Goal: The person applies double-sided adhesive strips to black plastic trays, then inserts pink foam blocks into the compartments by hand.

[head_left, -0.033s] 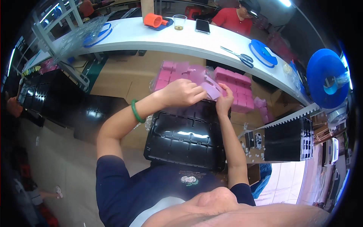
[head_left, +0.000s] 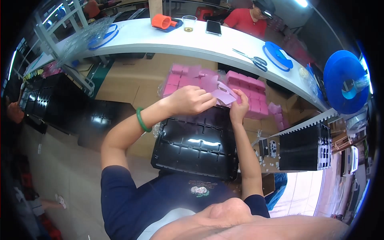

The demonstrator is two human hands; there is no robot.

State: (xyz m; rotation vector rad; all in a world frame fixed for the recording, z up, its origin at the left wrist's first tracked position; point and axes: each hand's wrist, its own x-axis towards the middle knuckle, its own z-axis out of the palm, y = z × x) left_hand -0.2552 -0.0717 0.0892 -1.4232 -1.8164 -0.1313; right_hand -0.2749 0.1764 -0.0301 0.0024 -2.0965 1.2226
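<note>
Between my hands a thin, see-through pink plastic piece (head_left: pixel 225 96), perhaps a film or a bag, is held up with a gap in its middle. My right hand (head_left: pixel 239 109) pinches its right side between thumb and fingers. On its other side my left hand (head_left: pixel 193 100) is curled closed, its fingertips at the piece's left edge. Below my hands lies a glossy black plastic tray (head_left: pixel 192 150) with moulded compartments. Beyond them sit pink blocks, one group (head_left: pixel 176 76) wrapped in clear film at the left and another group (head_left: pixel 250 94) at the right.
A white shelf (head_left: pixel 140 38) spans the far side. On it are an orange tape dispenser (head_left: pixel 161 22), a plastic cup (head_left: pixel 189 24), a phone (head_left: pixel 213 27), scissors (head_left: pixel 256 61) and a blue reel (head_left: pixel 278 57). Stacked black trays (head_left: pixel 300 150) stand at right. A person in red (head_left: pixel 248 22) sits beyond.
My left hand has shifted slightly down and left. The pink piece between my hands has spread a little and changed its fold; my right hand keeps its grip.
</note>
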